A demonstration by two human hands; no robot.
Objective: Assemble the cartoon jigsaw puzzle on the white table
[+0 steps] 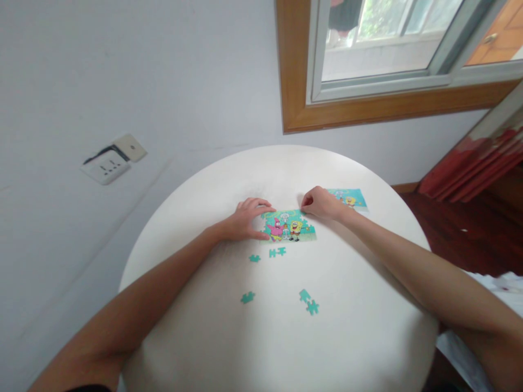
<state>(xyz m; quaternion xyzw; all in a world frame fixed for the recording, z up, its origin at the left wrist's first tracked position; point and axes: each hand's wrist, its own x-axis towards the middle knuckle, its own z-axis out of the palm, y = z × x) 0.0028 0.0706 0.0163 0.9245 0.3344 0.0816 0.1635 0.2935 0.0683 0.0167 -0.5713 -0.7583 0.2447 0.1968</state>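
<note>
A partly assembled jigsaw puzzle point(285, 227) with a pink starfish and a yellow cartoon figure lies flat on the white round table point(212, 337). Around its left edge, my left hand point(247, 219) is spread, thumb at the lower side and fingers at the upper side. My right hand point(321, 202) is closed in a pinch at the puzzle's upper right corner; whatever is between its fingertips is hidden. Just below the puzzle are loose green puzzle pieces point(254, 258). Partly behind my right hand lies a matching picture card point(355, 199).
Nearer to me on the table are another loose piece point(247, 297) at the left and two pieces point(312, 307) at the right. A wall with a socket point(107, 165) rises behind the table. A wood-framed window point(294, 109) is at upper right, above a red curtain point(469, 160).
</note>
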